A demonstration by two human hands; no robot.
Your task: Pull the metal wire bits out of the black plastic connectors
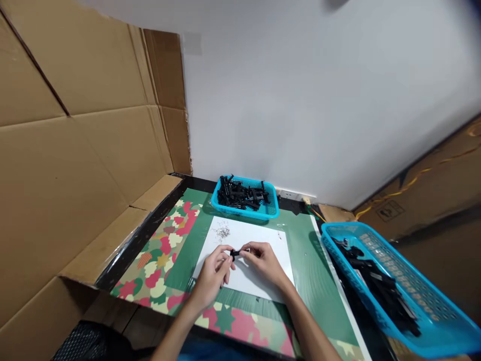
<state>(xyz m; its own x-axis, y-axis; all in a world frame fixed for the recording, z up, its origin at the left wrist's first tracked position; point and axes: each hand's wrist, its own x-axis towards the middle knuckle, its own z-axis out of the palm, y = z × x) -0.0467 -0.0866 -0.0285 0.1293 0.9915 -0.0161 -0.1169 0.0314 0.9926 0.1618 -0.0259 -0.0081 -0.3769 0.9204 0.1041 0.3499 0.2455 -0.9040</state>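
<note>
Between my two hands is a small black plastic part (234, 254), held above a white sheet (250, 290). My left hand (215, 271) pinches its left end between thumb and fingers. On the other end, the fingers of my right hand (263, 259) are closed, partly covering it. Just beyond my left hand, a pile of tiny thin metal pieces (222, 230) lies on the sheet; they are too small to name. One or two tiny bits (279, 235) rest near the sheet's far right corner.
A blue basket (244, 213) of black plastic parts (240, 193) stands at the back by the wall. At the right, a longer blue basket (424, 271) holds long black pieces (379, 281). Cardboard (86, 165) walls the left side. A power strip (291, 194) lies behind.
</note>
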